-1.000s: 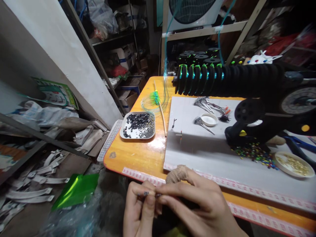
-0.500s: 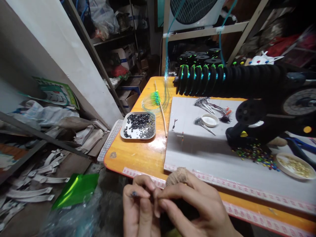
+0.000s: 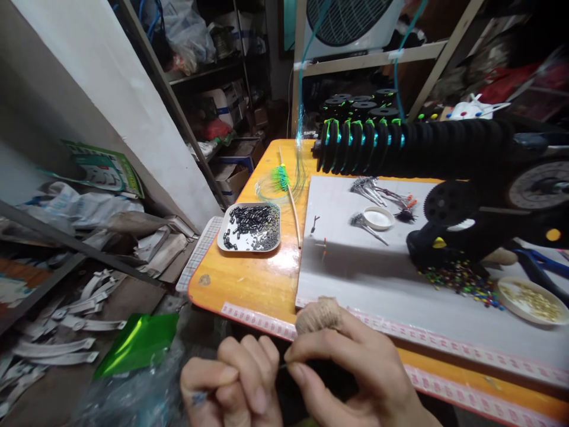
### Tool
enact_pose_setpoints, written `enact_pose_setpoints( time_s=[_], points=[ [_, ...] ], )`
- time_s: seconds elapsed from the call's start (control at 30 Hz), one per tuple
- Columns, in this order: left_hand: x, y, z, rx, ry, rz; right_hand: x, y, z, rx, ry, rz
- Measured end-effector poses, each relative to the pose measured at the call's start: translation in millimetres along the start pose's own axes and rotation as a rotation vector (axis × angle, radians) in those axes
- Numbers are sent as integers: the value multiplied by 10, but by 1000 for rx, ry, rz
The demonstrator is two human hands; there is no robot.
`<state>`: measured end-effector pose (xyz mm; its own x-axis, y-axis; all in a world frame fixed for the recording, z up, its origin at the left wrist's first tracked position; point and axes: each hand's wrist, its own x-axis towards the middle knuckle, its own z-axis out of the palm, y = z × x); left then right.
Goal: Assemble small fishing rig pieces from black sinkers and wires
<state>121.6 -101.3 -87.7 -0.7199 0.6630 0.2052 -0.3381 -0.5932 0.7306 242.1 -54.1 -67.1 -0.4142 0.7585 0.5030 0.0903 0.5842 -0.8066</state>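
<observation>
My left hand (image 3: 235, 382) is closed at the lower middle, with its fingers curled in and the thumb pressed to the index finger. What it holds, if anything, is hidden. Just right of it, the thumb and index fingertips of my right hand (image 3: 360, 367) pinch a thin dark strand (image 3: 283, 366), of which a short bit shows in the gap between the hands. A tan wrap (image 3: 319, 315) covers one finger of the right hand. Both hands hover in front of the table's near edge, by a pink-and-white measuring tape (image 3: 258, 318).
A white tray (image 3: 242, 247) of black tubes and small grey pieces sits on the yellow table (image 3: 240, 279). Right of it are a stick (image 3: 294, 216), a white board (image 3: 351, 279), loose colored beads (image 3: 462, 279), a dish (image 3: 533, 300) and a black machine with a ridged roller (image 3: 435, 145).
My left hand has moved left, away from the right fingertips, and its fingers have curled in. My right hand stays nearly in place, still pinching.
</observation>
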Motion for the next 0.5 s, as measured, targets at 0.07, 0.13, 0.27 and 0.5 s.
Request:
enact_pose_setpoints(
  time_s=[0.07, 0.13, 0.27, 0.5],
  points=[
    [95, 31, -83, 71, 18, 98, 28, 18, -52, -36, 44, -14],
    [176, 66, -156, 196, 17, 123, 51, 32, -99, -50, 68, -19],
    [170, 63, -119, 195, -123, -125, 66, 23, -116, 1, 91, -20],
    [44, -19, 180, 112, -105, -292, 90, -70, -50, 31, 44, -11]
  ],
)
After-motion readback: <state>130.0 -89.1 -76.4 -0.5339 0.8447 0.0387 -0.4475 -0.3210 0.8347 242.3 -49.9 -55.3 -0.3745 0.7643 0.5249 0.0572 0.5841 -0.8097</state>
